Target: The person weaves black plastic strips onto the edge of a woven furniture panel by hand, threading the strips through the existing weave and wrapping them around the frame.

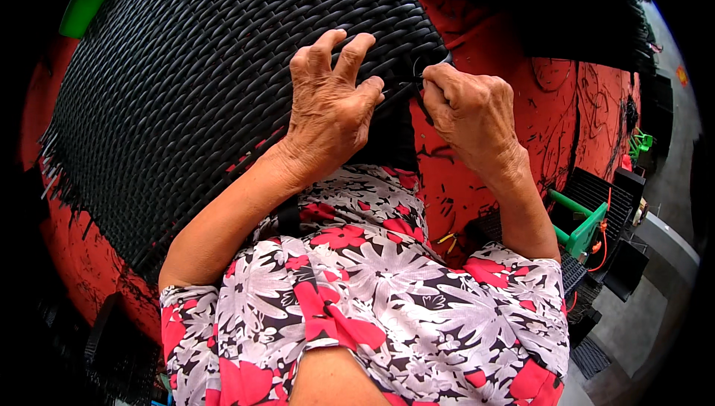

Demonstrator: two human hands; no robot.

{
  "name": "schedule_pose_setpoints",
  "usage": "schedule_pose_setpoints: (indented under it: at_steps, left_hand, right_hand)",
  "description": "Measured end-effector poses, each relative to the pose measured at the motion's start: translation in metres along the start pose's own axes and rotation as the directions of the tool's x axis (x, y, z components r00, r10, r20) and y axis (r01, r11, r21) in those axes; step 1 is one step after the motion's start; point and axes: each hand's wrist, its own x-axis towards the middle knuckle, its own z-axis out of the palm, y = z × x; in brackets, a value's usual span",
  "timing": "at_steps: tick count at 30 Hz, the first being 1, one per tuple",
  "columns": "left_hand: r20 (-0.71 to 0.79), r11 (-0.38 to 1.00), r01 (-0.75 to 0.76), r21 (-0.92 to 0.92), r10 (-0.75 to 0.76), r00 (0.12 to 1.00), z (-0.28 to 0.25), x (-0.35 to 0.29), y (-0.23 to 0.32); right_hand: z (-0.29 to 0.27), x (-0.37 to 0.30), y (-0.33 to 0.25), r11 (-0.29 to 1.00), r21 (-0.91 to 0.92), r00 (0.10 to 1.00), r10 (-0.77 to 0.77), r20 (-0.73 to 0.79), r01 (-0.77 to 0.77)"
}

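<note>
The woven panel [216,86] slants lengthwise up rightward — right hand [473,108] curled, pinching a black strand [404,79], left hand [328,101] arched, its grip unclear.

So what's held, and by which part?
Right hand seemingly pinches a thin black strand near the woven panel corner; which part, and left hand hold, unclear.

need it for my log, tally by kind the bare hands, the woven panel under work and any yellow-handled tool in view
Bare hands: 2 (left hand, right hand)
Black woven panel at the hands: 1
Yellow-handled tool: 1
Total: 4
</note>
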Motion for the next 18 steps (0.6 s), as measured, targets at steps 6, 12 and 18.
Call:
schedule_pose_setpoints:
  at_steps: [6, 12, 18]
  left_hand:
    - [0.094, 0.995, 0.016, 0.094, -0.025, 0.995, 0.006, 0.002, 0.006]
    - [0.18, 0.987, 0.078, 0.142, -0.103, 0.978, 0.005, 0.002, 0.015]
    - [0.154, 0.981, 0.129, 0.147, -0.151, 0.976, 0.013, 0.001, 0.017]
  right_hand:
    - [-0.019, 0.016, -0.016, 0.982, -0.176, 0.993, -0.048, 0.105, 0.066]
    - [-0.021, 0.019, -0.018, 0.987, -0.155, 0.982, -0.002, 0.191, 0.032]
    - [-0.006, 0.027, 0.011, 0.973, 0.199, 0.961, 0.064, 0.268, -0.121]
